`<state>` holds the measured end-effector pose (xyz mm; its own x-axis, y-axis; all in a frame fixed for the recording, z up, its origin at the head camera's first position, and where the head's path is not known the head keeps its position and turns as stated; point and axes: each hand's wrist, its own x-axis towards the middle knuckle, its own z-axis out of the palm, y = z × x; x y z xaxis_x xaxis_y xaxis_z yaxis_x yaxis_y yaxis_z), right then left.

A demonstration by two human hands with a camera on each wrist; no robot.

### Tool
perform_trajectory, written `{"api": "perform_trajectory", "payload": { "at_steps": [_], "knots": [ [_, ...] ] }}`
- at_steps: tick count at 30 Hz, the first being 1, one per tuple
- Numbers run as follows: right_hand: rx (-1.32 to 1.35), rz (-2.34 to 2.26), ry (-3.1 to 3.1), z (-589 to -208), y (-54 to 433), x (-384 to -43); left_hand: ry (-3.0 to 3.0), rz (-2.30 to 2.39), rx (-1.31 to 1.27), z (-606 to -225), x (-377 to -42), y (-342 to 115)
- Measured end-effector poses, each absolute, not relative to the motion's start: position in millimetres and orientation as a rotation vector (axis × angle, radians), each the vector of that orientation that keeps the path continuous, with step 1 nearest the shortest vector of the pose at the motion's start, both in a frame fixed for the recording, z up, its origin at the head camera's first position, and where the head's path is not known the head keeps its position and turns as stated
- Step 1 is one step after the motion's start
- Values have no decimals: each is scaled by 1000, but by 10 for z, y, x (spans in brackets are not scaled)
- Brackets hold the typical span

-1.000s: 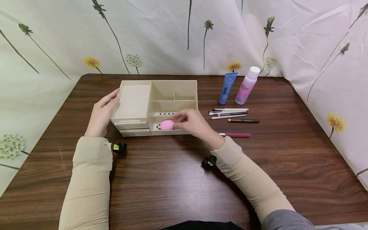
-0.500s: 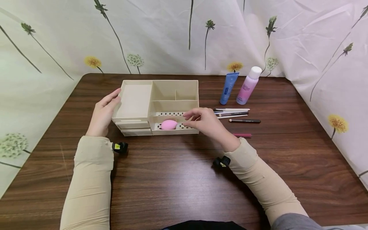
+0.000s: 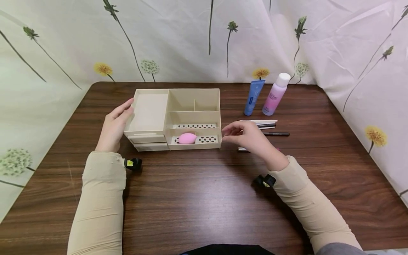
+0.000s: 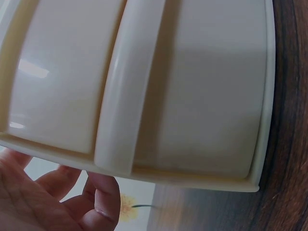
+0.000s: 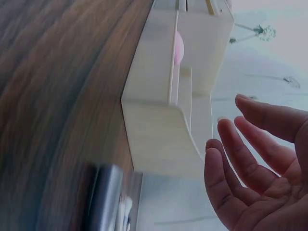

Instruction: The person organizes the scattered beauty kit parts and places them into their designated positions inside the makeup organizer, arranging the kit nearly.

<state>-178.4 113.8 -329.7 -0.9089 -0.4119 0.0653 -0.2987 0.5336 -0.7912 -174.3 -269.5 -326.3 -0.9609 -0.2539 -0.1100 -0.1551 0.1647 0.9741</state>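
A cream desktop organizer with two small drawers and several compartments stands on the table. My left hand rests against its left side, and the left wrist view shows the fingers along that side wall. A pink makeup sponge lies in the front compartment, on a dotted floor. Just beyond the organizer's right side is my right hand, its fingers loosely bent and holding nothing. Beneath and behind that hand, makeup brushes lie partly hidden. A silver ferrule shows at its lower edge.
At the back right stand a blue squeeze tube and a pink bottle with a white cap. The wooden table ends at a flowered cloth behind.
My right hand has let go of the makeup sponge, which stays in the front compartment. It has moved right, out of the organizer towards the brushes. The left hand keeps its place.
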Motion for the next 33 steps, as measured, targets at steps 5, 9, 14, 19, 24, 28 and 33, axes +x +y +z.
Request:
{"api": "perform_trajectory", "payload": {
  "at_steps": [5,9,14,19,24,28,33],
  "knots": [
    [-589,-1215,2667,-3284,1314,-1826,-2324,-1946,403,-3276,-1739,-2702],
    [-561,-1130,2667,-3281,1455,-1868,-2316,-1954,406,-3273,-1737,-2698],
    [-531,-1100,2670,-3303,1621,-1947,-2323,-1957,413,-3265,-1738,-2691],
    [-487,-1039,2623,-3322,1761,-2028,-2330,-1949,418,-3266,-1741,-2697],
    [-524,-932,2576,-3382,1862,-2084,-2337,-1944,411,-3278,-1749,-2706],
    [-573,-896,2528,-3433,1906,-2113,-2345,-1936,404,-3288,-1745,-2708],
    [-506,-858,2456,-3484,1916,-2134,-2348,-1928,401,-3281,-1735,-2706]
  ]
}}
